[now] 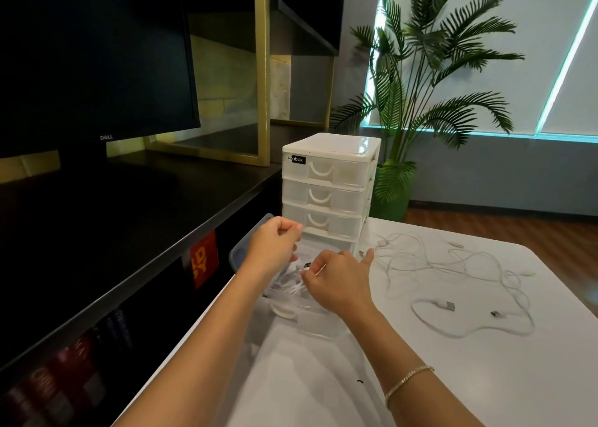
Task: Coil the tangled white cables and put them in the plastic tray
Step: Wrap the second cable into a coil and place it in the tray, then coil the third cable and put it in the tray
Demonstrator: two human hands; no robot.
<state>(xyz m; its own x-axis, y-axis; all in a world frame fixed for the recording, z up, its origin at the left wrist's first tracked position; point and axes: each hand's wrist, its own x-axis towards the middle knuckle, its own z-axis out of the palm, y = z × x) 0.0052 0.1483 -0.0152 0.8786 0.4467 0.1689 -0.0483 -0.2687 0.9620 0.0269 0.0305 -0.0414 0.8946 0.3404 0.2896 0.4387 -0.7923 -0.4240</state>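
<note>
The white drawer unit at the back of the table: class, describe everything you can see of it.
The white drawer unit looks like glossy plastic, with an opaque top and frame and translucent drawer fronts. Three stacked drawers are shut, each with a curved white handle; a black label sits at the top drawer's left corner. It stands upright at the white table's far edge, behind both hands, against the dark shelving.
</note>
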